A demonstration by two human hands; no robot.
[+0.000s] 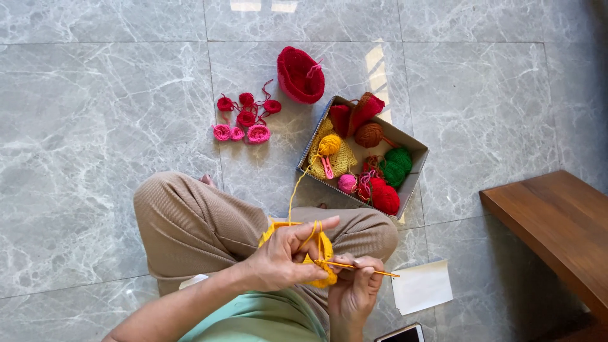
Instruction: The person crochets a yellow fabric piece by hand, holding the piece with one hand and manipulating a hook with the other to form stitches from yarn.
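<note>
A small yellow crochet piece point(320, 253), seemingly bunched, sits above the lap, pierced by an orange hook point(364, 269).

Yarn box point(415, 166) ahead, bench point(557, 221) right.

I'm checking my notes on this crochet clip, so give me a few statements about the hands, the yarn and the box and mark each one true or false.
1. The right hand holds a crochet hook. True.
2. The left hand holds a green crochet piece. False: the piece is a yellow crochet piece.
3. The yellow strand runs up to a yellow yarn ball in the cardboard box. True.
4. The small crocheted flowers lie inside the box. False: they lie on the marble floor, left of it.
5. The red crocheted bowl sits on the wooden bench. False: it sits on the floor above the box.
</note>
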